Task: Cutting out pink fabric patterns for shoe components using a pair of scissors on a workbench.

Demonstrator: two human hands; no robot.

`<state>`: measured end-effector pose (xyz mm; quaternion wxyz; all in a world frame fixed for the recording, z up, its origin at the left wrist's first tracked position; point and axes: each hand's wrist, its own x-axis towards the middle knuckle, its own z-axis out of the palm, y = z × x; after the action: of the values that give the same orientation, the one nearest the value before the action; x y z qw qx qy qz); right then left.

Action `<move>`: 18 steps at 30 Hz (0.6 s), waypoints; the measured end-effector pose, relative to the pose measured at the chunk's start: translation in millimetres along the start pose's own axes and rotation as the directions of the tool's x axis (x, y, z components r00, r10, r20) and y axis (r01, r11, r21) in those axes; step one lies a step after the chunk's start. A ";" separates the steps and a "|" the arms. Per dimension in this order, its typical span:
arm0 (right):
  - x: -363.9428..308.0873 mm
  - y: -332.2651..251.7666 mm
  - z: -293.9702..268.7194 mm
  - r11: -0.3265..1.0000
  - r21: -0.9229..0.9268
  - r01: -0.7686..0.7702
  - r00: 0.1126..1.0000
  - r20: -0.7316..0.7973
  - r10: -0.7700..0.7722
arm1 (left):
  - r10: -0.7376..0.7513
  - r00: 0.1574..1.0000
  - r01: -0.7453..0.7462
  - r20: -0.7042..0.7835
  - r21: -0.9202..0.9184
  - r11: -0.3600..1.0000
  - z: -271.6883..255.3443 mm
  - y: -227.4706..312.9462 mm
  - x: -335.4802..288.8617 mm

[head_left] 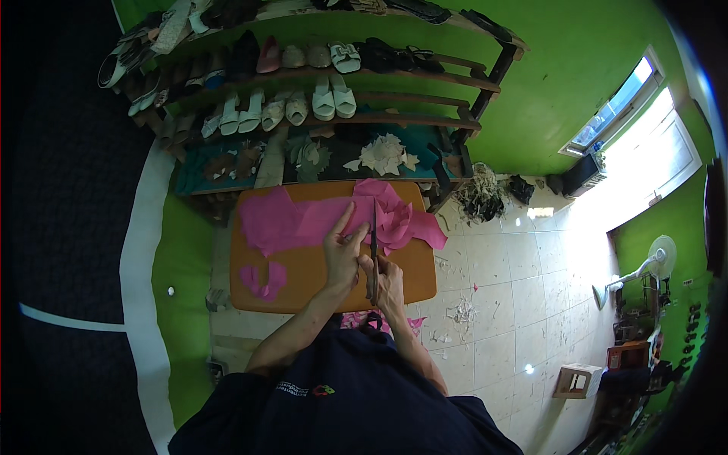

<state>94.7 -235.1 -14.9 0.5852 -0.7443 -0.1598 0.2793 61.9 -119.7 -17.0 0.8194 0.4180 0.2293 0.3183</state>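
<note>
The right hand curls closed around scissors, pink material lying just beyond it.

Free tabletop nearside right; pink sheets beyond

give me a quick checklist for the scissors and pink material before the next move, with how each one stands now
1. Scissors in the right hand: ok, held with the blades pointing away from the body.
2. Left hand well clear of the scissors: not ok, its fingers look close beside them.
3. Left hand's grip on the pink sheet: cannot tell, the contact is unclear.
4. Crumpled pink pieces within the orange table: not ok, one corner reaches past its right edge.
5. Curved pink scrap out of the blades' way: ok, it lies apart at lower left.
</note>
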 end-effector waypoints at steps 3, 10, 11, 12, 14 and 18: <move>-7.3 -8.2 0.0 0.991 0.072 -0.110 0.994 0.035 0.108 | 0.103 0.992 -0.104 -0.076 -0.010 0.995 13.9 11.6 0.6; -18.3 28.3 -15.5 0.987 0.085 -0.135 0.957 0.270 0.108 | -0.058 0.982 0.011 0.182 0.247 0.969 -26.9 49.9 44.9; -19.1 28.6 -18.0 0.986 0.092 -0.140 0.955 0.276 0.109 | -0.104 0.964 0.022 0.245 0.318 0.948 -29.6 59.5 47.7; -19.1 27.9 -20.5 0.993 0.078 -0.089 0.949 0.309 0.060 | -0.108 0.965 0.024 0.239 0.328 0.945 -34.4 65.2 51.5; -20.1 26.9 -26.7 0.998 0.055 0.016 0.928 0.371 -0.036 | -0.229 0.886 0.016 0.403 0.466 0.884 -37.3 76.4 55.9; -25.8 16.1 -27.6 1.000 0.014 0.016 0.946 0.322 -0.019 | -0.254 0.824 -0.078 0.506 0.545 0.834 -37.1 87.3 54.0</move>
<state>89.4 -275.6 -20.1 0.5578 -0.6839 -0.2583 0.3930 46.7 -22.1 29.4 0.7111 0.6956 0.0799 0.0635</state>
